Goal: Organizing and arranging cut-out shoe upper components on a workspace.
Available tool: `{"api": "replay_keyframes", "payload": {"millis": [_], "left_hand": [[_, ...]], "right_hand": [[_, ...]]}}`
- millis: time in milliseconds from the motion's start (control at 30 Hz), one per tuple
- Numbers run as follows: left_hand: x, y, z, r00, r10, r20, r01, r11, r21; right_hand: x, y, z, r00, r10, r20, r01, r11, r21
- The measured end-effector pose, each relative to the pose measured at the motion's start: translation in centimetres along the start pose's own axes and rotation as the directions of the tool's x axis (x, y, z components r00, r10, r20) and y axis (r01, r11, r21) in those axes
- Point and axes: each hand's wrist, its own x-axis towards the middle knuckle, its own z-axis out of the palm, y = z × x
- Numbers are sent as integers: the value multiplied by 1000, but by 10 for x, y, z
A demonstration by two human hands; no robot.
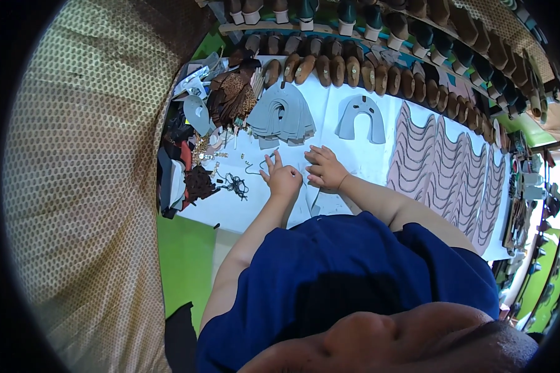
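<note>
My left hand (284, 181) is over the white-covered table, its thumb and forefinger curled together in a pinch and its other fingers stretched out. What the pinch holds, if anything, is too small to make out. A thin dark cord (252, 169) lies by its outstretched fingertips. Just to the right, my right hand (327, 169) rests with fingers apart near a fold in the white sheet. Beyond my hands lie a fanned stack of grey U-shaped shoe-upper pieces (281, 118) and one separate grey U-shaped piece (376, 127) with small cut-outs.
Pink pieces with wavy dark trim (438, 168) cover the table's right side. Brown shoe lasts (353, 71) line the back edge, below a shelf of heeled shoes (373, 23). Leather scraps (227, 96) and a black cord tangle (235, 185) lie left. A patterned curtain (93, 186) hangs far left.
</note>
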Motion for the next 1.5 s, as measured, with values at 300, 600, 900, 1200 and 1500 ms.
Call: {"api": "replay_keyframes", "payload": {"millis": [300,600,900,1200,1500], "left_hand": [[-3,-5,5,994,73,-77,-75,997,-22],[-4,-7,5,996,61,-73,-62,998,-16],[-5,-9,4,998,14,-60,-16,999,-46],[-8,-12,1,996,18,-89,-22,999,-45],[-11,-37,2,924,77,-374,-145,977,-156]], "right_hand": [[2,-2,-3,999,2,51,-1,1000,-11],[2,-3,-5,998,8,55,-8,1000,-2],[2,-2,-4,1000,-3,19,3,1000,-1],[2,-3,-7,999,48,-15,-47,996,75],[0,2,-6,999,33,-23,-30,995,98]]}}
